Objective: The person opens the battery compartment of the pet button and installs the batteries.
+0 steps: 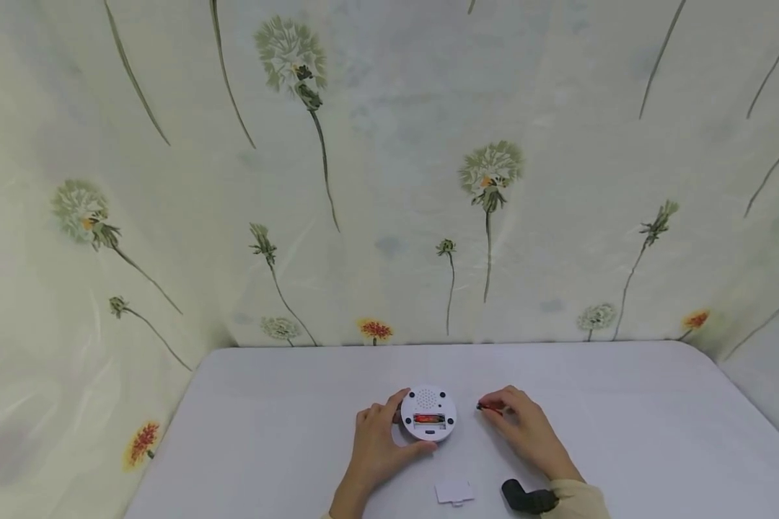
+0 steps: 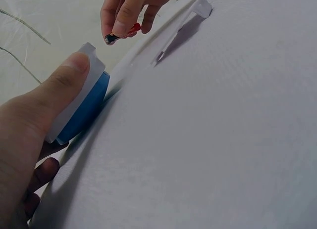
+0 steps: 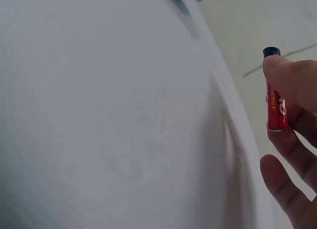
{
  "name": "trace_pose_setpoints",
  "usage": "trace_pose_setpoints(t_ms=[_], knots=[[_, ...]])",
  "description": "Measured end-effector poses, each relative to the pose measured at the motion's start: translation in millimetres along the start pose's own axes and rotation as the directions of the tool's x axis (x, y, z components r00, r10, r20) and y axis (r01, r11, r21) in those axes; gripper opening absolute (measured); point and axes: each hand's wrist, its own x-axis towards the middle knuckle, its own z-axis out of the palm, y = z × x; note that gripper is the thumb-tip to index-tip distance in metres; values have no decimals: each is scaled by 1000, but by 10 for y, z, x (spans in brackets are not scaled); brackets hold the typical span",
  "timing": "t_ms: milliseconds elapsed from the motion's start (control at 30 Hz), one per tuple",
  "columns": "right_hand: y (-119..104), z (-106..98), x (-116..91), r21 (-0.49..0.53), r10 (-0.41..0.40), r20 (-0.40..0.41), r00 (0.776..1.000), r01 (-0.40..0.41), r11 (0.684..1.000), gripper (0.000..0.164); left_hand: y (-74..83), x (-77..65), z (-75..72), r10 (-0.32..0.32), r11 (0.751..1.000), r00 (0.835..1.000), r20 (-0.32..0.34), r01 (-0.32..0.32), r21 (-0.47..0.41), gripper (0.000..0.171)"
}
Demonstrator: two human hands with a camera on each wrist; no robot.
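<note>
White plastic above and blue beneath on the round device [image 1: 426, 398], gripped from its left by the left hand [image 1: 381, 437], thumb along the near rim, fingers at the far left edge, spread wide around it. Facing upward in the device, an uncovered battery compartment [image 1: 430, 427] with a first red battery [image 1: 428, 418] lying inside. Just right of the device and apart from it, a second red battery [image 3: 276, 106], pinched narrowly by thumb and fingers of the right hand [image 1: 527, 430], dark end towards the device. On the near side of the device, slightly right, a small white cover [image 1: 454, 491] on the pale tabletop [image 1: 266, 432].
</note>
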Motion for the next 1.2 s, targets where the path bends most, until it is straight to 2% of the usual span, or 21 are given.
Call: trace_pose_setpoints(t_ms=[167,300,433,567,800,967,1200], knots=[[-75,58,22,19,16,41,999,-16,1000,22,1,-9,5,19,1000,1000,-16,-19,-1,93],[-121,77,36,23,13,39,999,-14,1000,22,1,-4,13,6,1000,1000,-3,-6,3,93],[-167,87,51,31,-26,19,999,26,999,21,-4,0,11,-4,1000,1000,8,4,6,93],[-210,104,61,46,-67,-7,998,67,997,19,-7,-3,13,13,1000,1000,-5,-13,7,93],[-272,176,79,72,-78,-20,997,79,994,19,-5,-2,0,42,999,999,-22,-42,10,94],[-342,222,88,102,-138,-46,989,142,985,21,-14,0,6,46,999,999,-24,-45,11,93],[-491,299,98,164,-182,-34,983,185,969,20,-24,1,10,55,998,998,-30,-55,21,93]])
